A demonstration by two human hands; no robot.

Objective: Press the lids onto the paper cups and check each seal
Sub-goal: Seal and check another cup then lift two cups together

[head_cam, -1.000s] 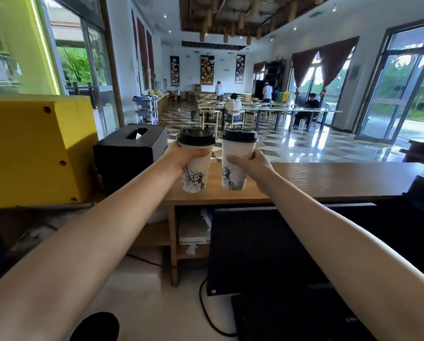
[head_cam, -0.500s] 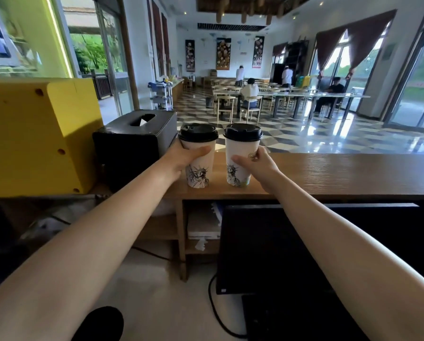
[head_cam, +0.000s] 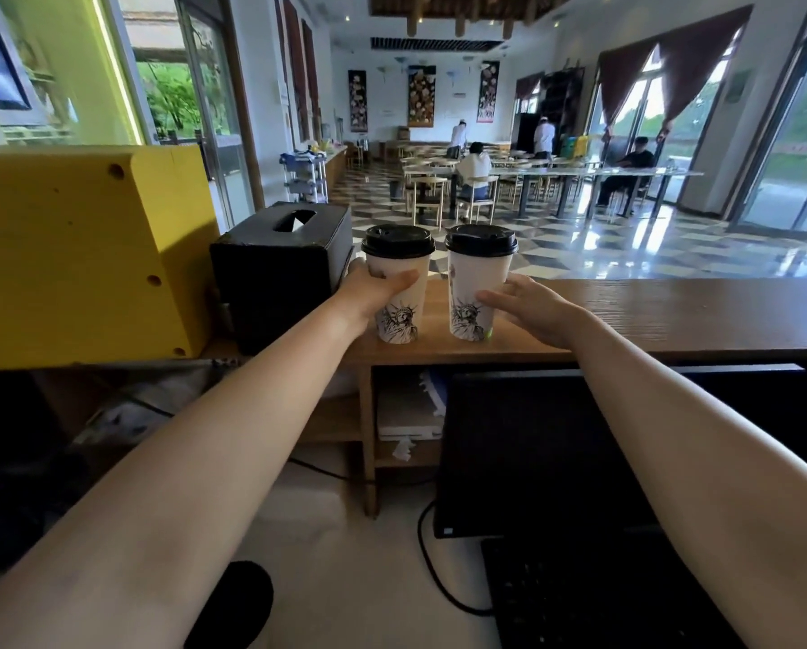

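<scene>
Lidded cups (head_cam: 474, 292) on counter (head_cam: 673, 316) — left hand (head_cam: 375, 292) gripping one

Two lidded cups side by side near the counter's (head_cam: 673, 316) left end, left cup (head_cam: 399, 292) beside the tissue box (head_cam: 279, 269), right cup (head_cam: 474, 283) just apart

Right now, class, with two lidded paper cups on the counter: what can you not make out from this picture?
- Cup contents: head view, black lids cover both cups.
- Seal quality: rims too small to judge.
- Left hand fingers: wrapped behind the left cup.
- Right hand contact with the right cup: the spread fingers are near the wall; contact is unclear.
- Tissue box base: behind the left forearm.
</scene>
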